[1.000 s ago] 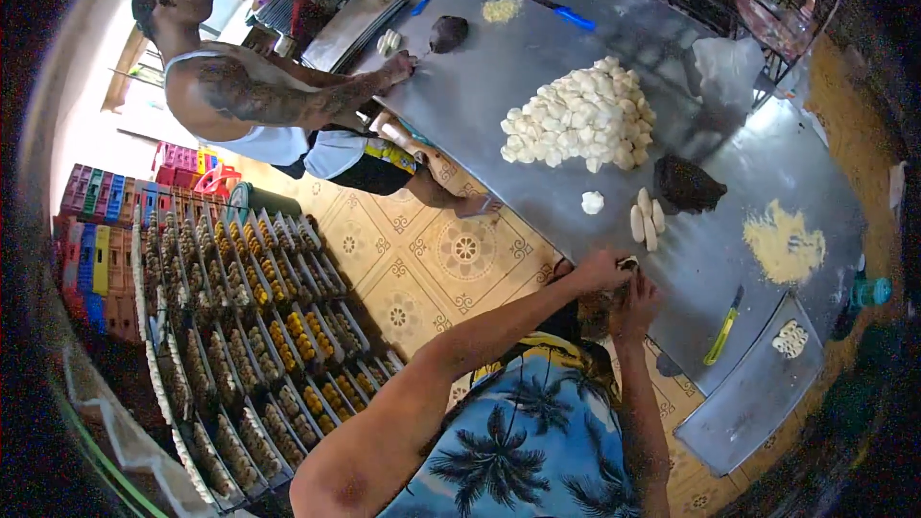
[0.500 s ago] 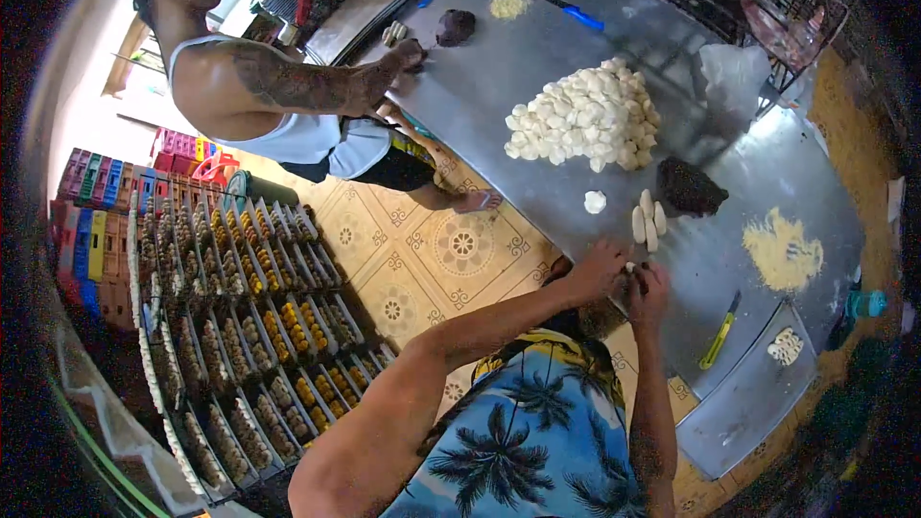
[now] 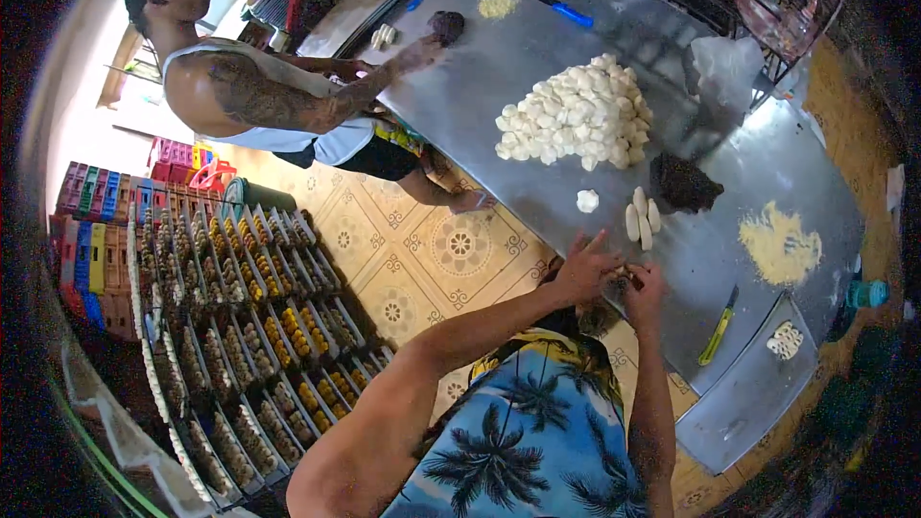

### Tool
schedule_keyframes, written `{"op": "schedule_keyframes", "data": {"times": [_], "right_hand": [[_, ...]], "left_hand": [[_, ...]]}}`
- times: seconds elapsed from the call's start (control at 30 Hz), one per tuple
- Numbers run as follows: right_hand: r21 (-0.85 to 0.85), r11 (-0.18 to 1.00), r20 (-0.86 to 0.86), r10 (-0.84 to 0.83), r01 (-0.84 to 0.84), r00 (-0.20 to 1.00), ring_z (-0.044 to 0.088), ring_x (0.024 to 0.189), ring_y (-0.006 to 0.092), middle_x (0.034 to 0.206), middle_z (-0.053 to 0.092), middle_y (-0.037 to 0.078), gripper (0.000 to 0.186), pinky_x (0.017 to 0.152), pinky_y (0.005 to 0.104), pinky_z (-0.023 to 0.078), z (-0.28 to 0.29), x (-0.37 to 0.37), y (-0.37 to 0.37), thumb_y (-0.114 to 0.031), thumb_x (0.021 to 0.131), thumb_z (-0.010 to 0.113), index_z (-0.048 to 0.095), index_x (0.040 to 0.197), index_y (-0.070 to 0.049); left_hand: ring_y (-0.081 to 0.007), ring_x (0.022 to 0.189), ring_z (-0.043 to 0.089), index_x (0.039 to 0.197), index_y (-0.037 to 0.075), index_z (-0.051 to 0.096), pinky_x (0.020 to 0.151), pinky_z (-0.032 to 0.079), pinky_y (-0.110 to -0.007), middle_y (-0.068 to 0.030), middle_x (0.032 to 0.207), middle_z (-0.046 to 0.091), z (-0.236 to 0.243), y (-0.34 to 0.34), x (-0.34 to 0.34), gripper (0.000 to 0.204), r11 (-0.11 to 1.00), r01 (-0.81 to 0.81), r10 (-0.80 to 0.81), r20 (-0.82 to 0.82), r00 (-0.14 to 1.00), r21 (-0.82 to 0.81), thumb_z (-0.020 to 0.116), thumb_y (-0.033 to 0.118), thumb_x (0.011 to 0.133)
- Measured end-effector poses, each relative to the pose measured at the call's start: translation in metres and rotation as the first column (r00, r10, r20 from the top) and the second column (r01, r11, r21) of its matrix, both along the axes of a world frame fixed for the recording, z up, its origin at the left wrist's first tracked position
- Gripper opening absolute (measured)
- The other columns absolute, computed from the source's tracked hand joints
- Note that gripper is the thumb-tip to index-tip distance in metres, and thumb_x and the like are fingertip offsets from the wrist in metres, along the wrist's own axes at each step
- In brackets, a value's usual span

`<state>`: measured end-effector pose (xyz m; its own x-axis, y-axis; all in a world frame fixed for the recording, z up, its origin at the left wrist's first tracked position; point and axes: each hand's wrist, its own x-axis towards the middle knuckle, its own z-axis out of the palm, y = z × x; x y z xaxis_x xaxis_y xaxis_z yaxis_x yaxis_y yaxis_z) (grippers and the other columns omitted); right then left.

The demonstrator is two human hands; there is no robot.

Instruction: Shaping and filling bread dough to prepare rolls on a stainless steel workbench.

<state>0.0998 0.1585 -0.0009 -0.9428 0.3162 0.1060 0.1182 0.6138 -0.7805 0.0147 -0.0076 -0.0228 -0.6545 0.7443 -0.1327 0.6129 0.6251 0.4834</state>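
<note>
At the near edge of the metal table, my left hand (image 3: pixel 585 273) and my right hand (image 3: pixel 646 294) meet, fingertips closed around a small piece of dough (image 3: pixel 622 272) that they mostly hide. My left index finger sticks up and away. Just beyond my hands lie several rolled dough sticks (image 3: pixel 638 218), with a flat round dough piece (image 3: pixel 588 200) to their left. A dark brown lump of filling (image 3: pixel 687 183) sits to their right. Farther off is a large heap of white dough pieces (image 3: pixel 576 115).
Right of me are scattered flour (image 3: pixel 782 245), a yellow-green cutter knife (image 3: pixel 718 331) and a metal tray (image 3: pixel 743 412) holding small shaped pieces (image 3: pixel 785 341). A co-worker (image 3: pixel 249 86) reaches over the table's far left. A loaded tray rack (image 3: pixel 259 326) stands on the left.
My left index finger has lifted away from the dough between my hands. The co-worker's arm has stretched farther out, onto the dark lump at the far left.
</note>
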Motion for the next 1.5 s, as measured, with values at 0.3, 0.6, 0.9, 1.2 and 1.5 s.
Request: {"op": "schedule_keyframes", "data": {"times": [0.3,0.6,0.9,1.2,1.5], "right_hand": [[0.027,0.999,-0.093,0.038,-0.036,0.995,0.064,0.093,0.0356,0.105,0.064,0.016,0.015,0.076,0.0448,0.050,-0.002,0.001,0.004,-0.011,0.097,0.065,0.069,0.107,0.000],[-0.193,0.979,0.076,-0.053,0.067,0.996,0.065,0.095,0.0374,0.108,0.064,0.019,0.032,0.080,0.0469,0.053,-0.014,0.013,0.000,-0.007,0.091,0.072,0.073,0.122,-0.004],[0.089,0.996,-0.023,-0.017,0.019,1.000,0.063,0.091,0.0370,0.095,0.062,0.016,0.033,0.075,0.0471,0.050,-0.001,0.018,0.005,-0.006,0.079,0.077,0.077,0.112,-0.008],[0.114,0.993,-0.033,-0.040,0.043,0.999,0.064,0.100,0.0373,0.107,0.066,0.015,0.032,0.083,0.0461,0.052,0.003,0.018,-0.005,-0.004,0.081,0.077,0.073,0.113,-0.003],[0.140,0.989,-0.054,-0.036,0.043,0.998,0.063,0.098,0.0407,0.107,0.068,0.016,0.026,0.087,0.0490,0.052,0.021,0.019,-0.024,-0.008,0.083,0.075,0.069,0.109,-0.003]], "left_hand": [[-0.0375,0.156,0.025,0.135,0.030,0.066,0.121,0.007,-0.070,0.0039,0.156,0.052,0.000,0.000,-0.003,0.044,0.999,0.010,-0.013,-0.059,0.998,-0.051,0.069,0.041,0.092],[-0.0378,0.158,0.018,0.146,0.027,0.060,0.121,-0.002,-0.069,0.0004,0.165,0.041,0.007,-0.004,-0.003,0.049,0.999,0.028,-0.024,-0.089,0.996,0.044,0.061,0.044,0.100],[-0.0370,0.156,0.025,0.128,0.026,0.074,0.122,0.004,-0.067,0.0035,0.156,0.054,0.021,-0.002,-0.005,0.038,0.998,0.046,-0.039,-0.158,0.987,0.037,0.068,0.045,0.096],[-0.0358,0.157,0.025,0.128,0.025,0.074,0.123,0.006,-0.068,0.0035,0.158,0.051,0.023,-0.009,-0.013,0.034,0.992,0.067,-0.057,-0.098,0.994,0.108,0.066,0.039,0.099],[-0.0379,0.143,0.045,0.133,0.011,0.067,0.119,0.029,-0.055,-0.0138,0.146,0.059,0.034,-0.038,-0.041,0.037,0.959,-0.098,0.050,0.181,0.982,0.266,0.069,0.022,0.097]]}}
